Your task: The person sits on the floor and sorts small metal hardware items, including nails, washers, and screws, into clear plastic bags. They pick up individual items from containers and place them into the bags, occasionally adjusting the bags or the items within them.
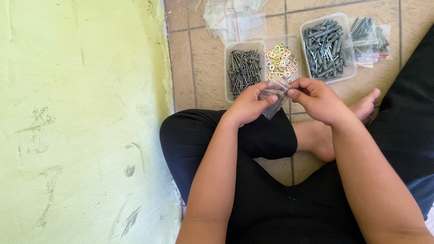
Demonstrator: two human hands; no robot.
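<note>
Person sits cross-legged on tile floor (203, 54), yellow-green wall (81, 122) filling left half of frame. Both hands meet at centre, just above the knees. Left hand (246, 106) & right hand (316, 99) each pinch one side of a small clear bag (273, 97); grip on both is closed, thumb & fingers pressed on the plastic, bag hanging between them w/ its lower end pointing down toward the lap. Contents hard to tell, looks like something grey inside, mouth seems near the top by the fingertips. Just beyond the hands, upper centre: tub of dark screws (244, 70), touching it a tub of washers (281, 61), gold & pinkish, then to the right a tub of grey plugs (325, 47). Filled bags (373, 38) lie at upper right beside that tub, empty bags (235, 20) in a loose heap at top centre. Bare foot (366, 106) sits right of the hands. Risks, as I judge it: bag is thin & held only at the edges, so a slip of either pinch could tip it & spill bits onto lap or tiles, small parts would roll into grout lines. Screw points could poke through the film if squeezed. Tubs sit close to hands & foot, a careless shift could knock one over & mix the sorts.
</note>
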